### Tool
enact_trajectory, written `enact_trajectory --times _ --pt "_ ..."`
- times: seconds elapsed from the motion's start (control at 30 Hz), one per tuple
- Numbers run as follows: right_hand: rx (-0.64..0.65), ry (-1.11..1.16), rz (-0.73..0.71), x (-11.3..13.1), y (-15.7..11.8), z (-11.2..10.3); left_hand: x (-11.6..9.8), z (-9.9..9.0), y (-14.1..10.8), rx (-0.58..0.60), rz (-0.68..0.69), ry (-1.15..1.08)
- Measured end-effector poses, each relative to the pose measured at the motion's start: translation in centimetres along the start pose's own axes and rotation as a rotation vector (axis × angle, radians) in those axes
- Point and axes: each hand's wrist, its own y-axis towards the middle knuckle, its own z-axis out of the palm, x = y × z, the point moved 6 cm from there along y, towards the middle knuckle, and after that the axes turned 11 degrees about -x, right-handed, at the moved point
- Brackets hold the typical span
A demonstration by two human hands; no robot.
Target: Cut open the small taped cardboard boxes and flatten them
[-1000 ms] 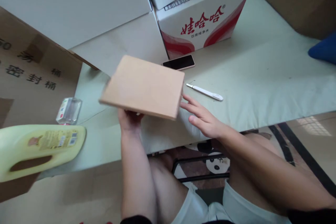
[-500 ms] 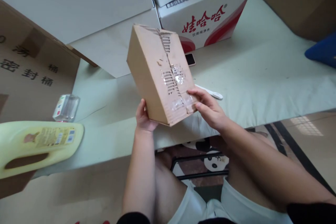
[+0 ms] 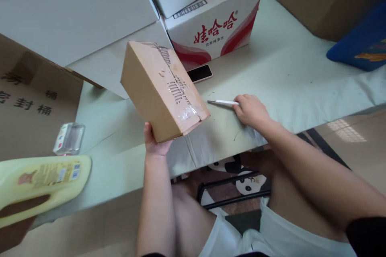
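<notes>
Near the centre of the frame, the left hand (image 3: pixel 157 144) supports a tan corrugated cardboard box (image 3: pixel 159 94) from below, the box tilted above the worktop (image 3: pixel 289 100) covered in pale green cloth. This grip is spread to the box's breadth, thumb against the left face and the other fingers mostly hidden underneath. The box's upper face shows a torn strip along its middle seam and shiny clear tape at the near end.

Right of centre, the right hand (image 3: pixel 251 110) has its grip closed around the handle of a slim white knife with a grey blade (image 3: pixel 223 102). The blade points left, its tip just beside the box with a small gap showing; whether the knife touches the cloth cannot be told.

Above the knife lies a black-screened phone with a pale pink edge (image 3: pixel 200 73), near a white carton with red lettering (image 3: pixel 215 36) at upper centre. A pale yellow plastic jug (image 3: pixel 60 180) lies at lower left
</notes>
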Motion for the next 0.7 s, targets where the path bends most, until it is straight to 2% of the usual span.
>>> enact_trajectory --times 0.1,0.2,0.33,0.57,0.7 --pt "0.118 0.458 0.048 0.8 -1.0 -1.2 -0.1 0.2 0.2 -0.002 -0.020 0.031" --pt "0.114 0.721 -0.048 2.5 -2.3 -2.9 0.0 -0.3 0.7 -0.042 0.005 0.074" --pt "0.098 0.692 -0.108 3.5 -3.0 -3.3 0.0 -1.1 1.2 -0.098 0.069 0.109" --pt "0.051 0.529 -0.239 4.1 -3.3 -3.1 -0.8 -0.9 1.0 -0.189 0.225 0.084" --pt "0.045 0.473 -0.298 4.6 -4.0 -2.5 -1.1 -0.7 0.9 -0.185 0.299 0.107"
